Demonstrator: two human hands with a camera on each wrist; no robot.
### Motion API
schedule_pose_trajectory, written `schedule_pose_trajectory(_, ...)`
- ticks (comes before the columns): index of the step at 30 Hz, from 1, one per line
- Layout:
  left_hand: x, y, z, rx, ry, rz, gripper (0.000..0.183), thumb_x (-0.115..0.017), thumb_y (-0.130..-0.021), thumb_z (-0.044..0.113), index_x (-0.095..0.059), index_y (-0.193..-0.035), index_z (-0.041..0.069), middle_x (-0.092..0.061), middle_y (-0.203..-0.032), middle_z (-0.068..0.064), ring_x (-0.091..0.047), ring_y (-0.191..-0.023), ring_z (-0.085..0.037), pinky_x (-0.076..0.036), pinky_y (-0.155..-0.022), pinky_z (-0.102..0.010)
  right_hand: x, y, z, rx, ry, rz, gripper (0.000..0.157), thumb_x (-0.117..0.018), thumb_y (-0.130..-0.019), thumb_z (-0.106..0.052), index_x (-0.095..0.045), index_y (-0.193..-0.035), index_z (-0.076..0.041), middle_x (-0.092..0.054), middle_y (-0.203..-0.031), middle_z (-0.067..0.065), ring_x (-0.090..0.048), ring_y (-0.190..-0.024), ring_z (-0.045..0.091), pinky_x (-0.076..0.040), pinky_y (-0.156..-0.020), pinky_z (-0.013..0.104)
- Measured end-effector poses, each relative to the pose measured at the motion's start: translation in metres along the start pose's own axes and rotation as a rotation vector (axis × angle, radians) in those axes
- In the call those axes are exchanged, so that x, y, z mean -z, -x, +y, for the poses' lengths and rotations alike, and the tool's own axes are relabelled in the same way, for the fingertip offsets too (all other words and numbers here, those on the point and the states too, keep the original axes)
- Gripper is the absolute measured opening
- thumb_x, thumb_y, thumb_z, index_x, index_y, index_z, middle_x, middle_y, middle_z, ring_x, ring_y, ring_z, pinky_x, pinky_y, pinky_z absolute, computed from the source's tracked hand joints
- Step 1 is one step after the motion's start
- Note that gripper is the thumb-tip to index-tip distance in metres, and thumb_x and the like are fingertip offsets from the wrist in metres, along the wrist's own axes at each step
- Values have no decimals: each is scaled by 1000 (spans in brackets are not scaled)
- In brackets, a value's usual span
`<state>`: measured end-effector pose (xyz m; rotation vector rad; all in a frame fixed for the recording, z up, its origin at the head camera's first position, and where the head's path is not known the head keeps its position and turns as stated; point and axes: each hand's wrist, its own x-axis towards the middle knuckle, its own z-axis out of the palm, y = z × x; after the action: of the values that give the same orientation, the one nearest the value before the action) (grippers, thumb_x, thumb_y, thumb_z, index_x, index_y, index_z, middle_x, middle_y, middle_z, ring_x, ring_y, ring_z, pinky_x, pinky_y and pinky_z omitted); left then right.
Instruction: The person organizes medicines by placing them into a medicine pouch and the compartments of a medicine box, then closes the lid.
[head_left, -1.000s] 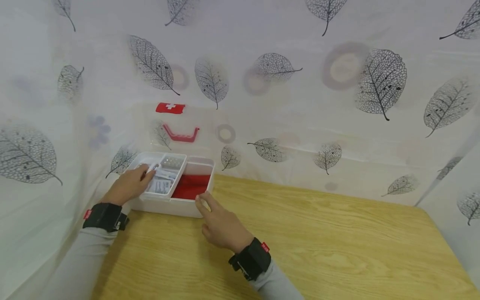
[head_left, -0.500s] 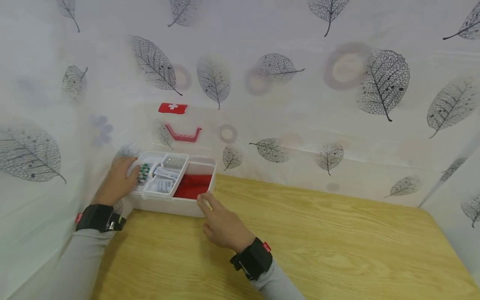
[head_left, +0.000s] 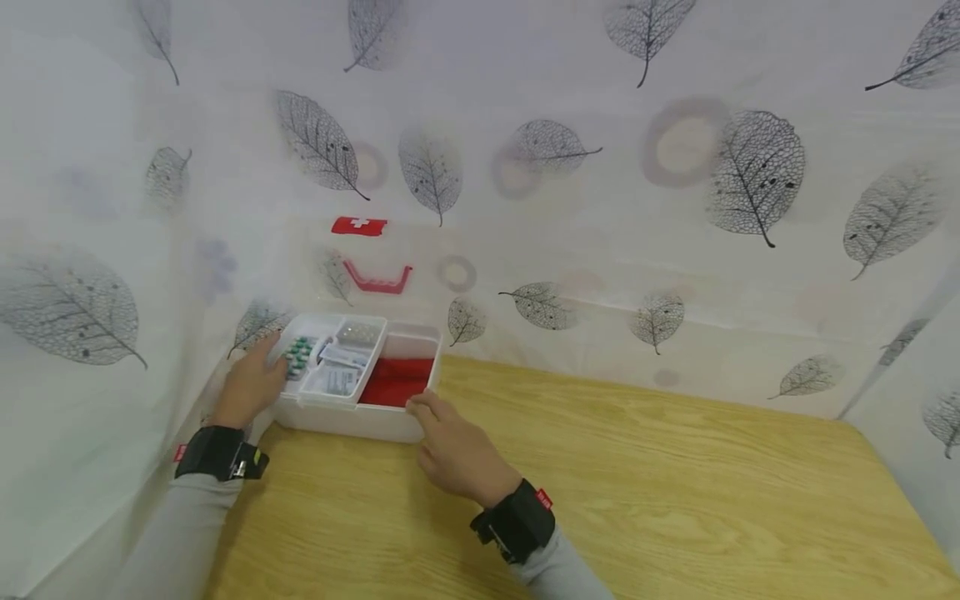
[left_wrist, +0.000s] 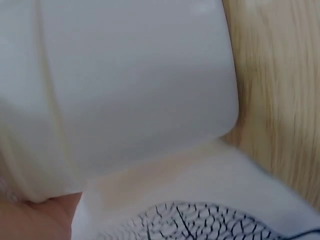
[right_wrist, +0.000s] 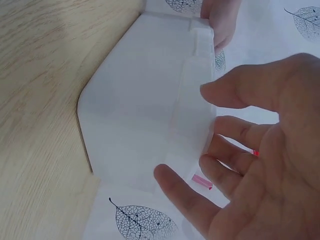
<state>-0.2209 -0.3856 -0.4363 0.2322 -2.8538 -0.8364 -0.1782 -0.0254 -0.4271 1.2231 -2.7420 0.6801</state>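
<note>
A white first-aid box (head_left: 345, 421) stands with its lid up at the back left of the table. A divided tray (head_left: 325, 397) fills its left part, holding green-and-white capsules (head_left: 299, 354), small printed packets (head_left: 340, 381) and a pale blister pack (head_left: 359, 334). Red cloth-like material (head_left: 397, 382) shows in the right compartment. My left hand (head_left: 251, 383) holds the box's left edge; some fingers are hidden. At the front right corner, my right hand (head_left: 461, 450) holds the rim with bent fingers, the little finger lying along the wall in the right wrist view.
The raised lid carries a pink handle (head_left: 377, 279) and a red white-cross label (head_left: 359, 226). A leaf-printed sheet (head_left: 570, 217) hangs right behind the box and along its left side. The wood-grain table (head_left: 675, 492) extends to the right.
My left hand has let go of the tray's white handle and moved left to the box's edge, uncovering the capsules. The tray handle now lies lower. My right hand stays at the corner.
</note>
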Motion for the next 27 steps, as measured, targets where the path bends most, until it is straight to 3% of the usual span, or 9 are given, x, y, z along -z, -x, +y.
schedule_pose_trajectory(2, -5, 6, 7, 20, 3, -9, 65, -42, -106, 25, -20, -157, -7, -26, -156, -38, -26, -141, -60, -24, -112, -71, 2, 5, 2, -1, 7, 36, 43, -64, -94, -12, -57, -136, -6, -55, -138, 6, -52, -131, 19, -52, -100, 30)
schedule_pose_trajectory(4, -9, 12, 15, 37, 15, -28, 67, -44, -105, 27, -18, -158, -6, -26, -156, -39, -28, -140, -61, -26, -111, -73, 4, 10, 5, -11, -4, 94, 28, -64, -96, -14, -64, -123, -8, -61, -123, 4, -56, -121, 20, -49, -103, 32)
schedule_pose_trajectory(7, -16, 24, 28, 51, 55, -48, 68, -46, -105, 28, -18, -159, -4, -29, -155, -38, -32, -138, -60, -29, -109, -73, 7, 17, 11, -51, -48, 202, 10, -65, -98, -19, -69, -104, -12, -64, -104, 0, -57, -107, 18, -52, -93, 32)
schedule_pose_trajectory(9, -20, 33, 36, 51, 90, -47, 66, -44, -106, 27, -19, -159, -3, -31, -154, -38, -35, -137, -58, -31, -109, -72, 8, 23, 16, -97, -86, 269, 8, -67, -97, -20, -68, -101, -13, -63, -104, 1, -59, -102, 18, -54, -88, 32)
schedule_pose_trajectory(13, -28, 51, 48, 59, 146, -29, 61, -41, -107, 25, -22, -159, 0, -32, -156, -35, -34, -140, -55, -31, -110, -70, 8, 38, 26, -225, -186, 304, 29, -67, -95, -22, -63, -121, -10, -56, -127, 6, -63, -103, 19, -57, -86, 35)
schedule_pose_trajectory(16, -30, 67, 56, 74, 164, -21, 59, -40, -107, 25, -24, -159, 2, -31, -158, -32, -30, -143, -54, -29, -112, -69, 9, 48, 32, -304, -286, 253, 54, -62, -93, -22, -51, -143, -5, -46, -146, 10, -62, -110, 23, -55, -91, 40)
schedule_pose_trajectory(19, -32, 80, 66, 61, 164, -14, 58, -41, -107, 26, -28, -158, 2, -33, -158, -31, -31, -143, -53, -29, -113, -68, 11, 57, 36, -341, -370, 200, 70, -58, -90, -20, -38, -153, 0, -36, -158, 14, -54, -125, 26, -49, -102, 44)
schedule_pose_trajectory(23, -35, 96, 79, 5, 144, -2, 56, -39, -109, 33, -37, -155, 1, -42, -154, -29, -41, -139, -51, -35, -110, -66, 18, 70, 39, -361, -377, 187, 72, -55, -88, -15, -34, -154, 5, -29, -162, 20, -48, -133, 28, -45, -108, 45)
schedule_pose_trajectory(27, -36, 110, 90, -36, 167, 17, 52, -38, -110, 35, -47, -150, 3, -53, -147, -22, -55, -128, -43, -47, -101, -60, 29, 89, 40, -351, -339, 188, 68, -54, -87, -9, -37, -150, 9, -33, -156, 25, -56, -115, 29, -50, -95, 40)
